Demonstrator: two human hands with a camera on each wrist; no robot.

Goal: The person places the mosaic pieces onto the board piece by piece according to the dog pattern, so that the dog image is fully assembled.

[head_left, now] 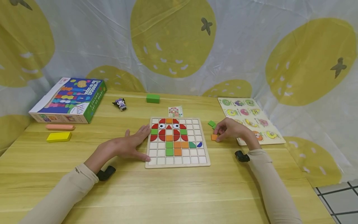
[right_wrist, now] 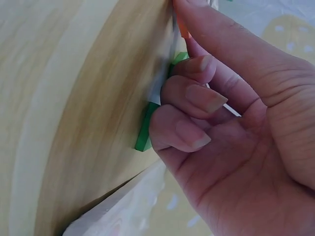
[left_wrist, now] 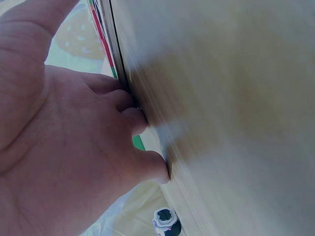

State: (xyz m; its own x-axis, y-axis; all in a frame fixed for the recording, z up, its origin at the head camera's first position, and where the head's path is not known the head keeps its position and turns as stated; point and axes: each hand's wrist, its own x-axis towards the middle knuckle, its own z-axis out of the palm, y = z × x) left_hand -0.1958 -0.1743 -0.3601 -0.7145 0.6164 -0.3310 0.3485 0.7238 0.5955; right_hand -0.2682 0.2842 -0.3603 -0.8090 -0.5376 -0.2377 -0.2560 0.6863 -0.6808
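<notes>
A wooden grid board (head_left: 177, 166) lies on the table, its cells partly filled with red, orange and green pieces and two eye pieces. My left hand (head_left: 126, 146) is spread along the board's left side, with the thumb at the lower left corner and fingertips at the left edge. To the right of the board my right hand (head_left: 230, 129) pinches an orange square tile (head_left: 214, 137) between thumb and index finger, low over the table. The other fingers curl toward the palm in the right wrist view. Green square tiles (head_left: 211, 123) lie beside these fingers.
A small picture card (head_left: 175, 111) sits behind the board, with a green block (head_left: 153, 98) and a small figurine (head_left: 120, 104) farther left. At left are a game box (head_left: 70, 99), an orange stick (head_left: 60, 127) and a yellow block (head_left: 59, 137). A fruit puzzle board (head_left: 263, 130) lies right.
</notes>
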